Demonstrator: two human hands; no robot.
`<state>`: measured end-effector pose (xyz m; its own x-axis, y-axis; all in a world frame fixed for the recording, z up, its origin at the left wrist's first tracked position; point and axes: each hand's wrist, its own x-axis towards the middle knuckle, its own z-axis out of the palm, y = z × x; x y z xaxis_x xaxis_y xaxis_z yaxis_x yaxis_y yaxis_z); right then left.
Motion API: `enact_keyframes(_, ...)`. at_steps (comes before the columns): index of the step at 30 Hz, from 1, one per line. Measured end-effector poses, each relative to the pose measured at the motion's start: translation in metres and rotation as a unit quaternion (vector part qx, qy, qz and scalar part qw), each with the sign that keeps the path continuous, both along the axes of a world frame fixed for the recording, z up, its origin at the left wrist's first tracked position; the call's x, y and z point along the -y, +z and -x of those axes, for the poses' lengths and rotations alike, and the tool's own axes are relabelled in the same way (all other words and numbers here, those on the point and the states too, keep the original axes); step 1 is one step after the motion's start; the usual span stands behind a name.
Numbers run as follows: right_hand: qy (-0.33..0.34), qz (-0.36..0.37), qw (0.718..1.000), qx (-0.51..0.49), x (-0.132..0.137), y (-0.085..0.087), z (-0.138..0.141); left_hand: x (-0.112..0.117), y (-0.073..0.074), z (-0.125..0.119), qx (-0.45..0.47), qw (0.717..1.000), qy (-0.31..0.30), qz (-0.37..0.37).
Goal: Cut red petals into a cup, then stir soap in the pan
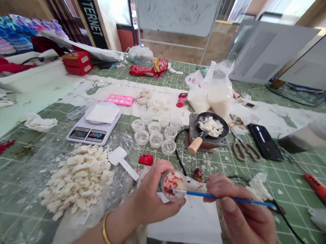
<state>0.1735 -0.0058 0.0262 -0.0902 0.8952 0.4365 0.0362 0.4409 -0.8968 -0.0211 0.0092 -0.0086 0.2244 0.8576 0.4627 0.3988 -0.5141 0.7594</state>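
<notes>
My left hand (153, 191) is wrapped round a small clear cup (185, 182) filled with pale, solid-looking material and topped with red shreds (173, 179). In my right hand (243, 211) is a thin blue-handled paintbrush (202, 194), pinched between thumb and fingers. Its tip touches the surface inside the cup, among the red shreds. Below the cup lies a white sheet of paper (190, 223). A red petal (146, 159) and a dried flower bud (198, 174) lie near my hands.
Left are a heap of cream-coloured flakes (79, 175), a white scoop (124, 162) and a digital scale (96, 127). Several clear cups (155, 139) stand mid-table. A small pan (212, 125) of white pieces sits on a hot plate (192, 129), with scissors (245, 147) and a phone (265, 141) rightward.
</notes>
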Motion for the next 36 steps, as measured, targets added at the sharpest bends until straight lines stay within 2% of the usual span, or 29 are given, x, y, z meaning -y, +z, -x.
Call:
enact_keyframes(7,-0.072,-0.004,0.997,-0.029,-0.0010,-0.0009,-0.0042,0.0010,-0.0016,0.0013,0.006,1.000,-0.010,0.001)
enact_keyframes(18,-0.038,-0.013,0.999,-0.033,-0.0021,-0.0020,-0.0031,0.0003,-0.0025,0.0009,0.006,1.000,-0.009,-0.004)
enact_keyframes(24,-0.008,0.022,0.999,-0.027,-0.0003,-0.0033,-0.0047,0.0007,-0.0023,0.0013,0.003,1.000,-0.008,-0.003)
enact_keyframes(32,-0.009,0.008,0.999,-0.042,-0.0003,-0.0045,-0.0048,0.0005,-0.0016,0.0008,0.000,1.000,-0.010,-0.007)
enact_keyframes(36,0.031,0.022,0.999,-0.005,0.0010,-0.0049,-0.0036,0.0006,-0.0006,0.0005,0.004,1.000,-0.015,-0.009)
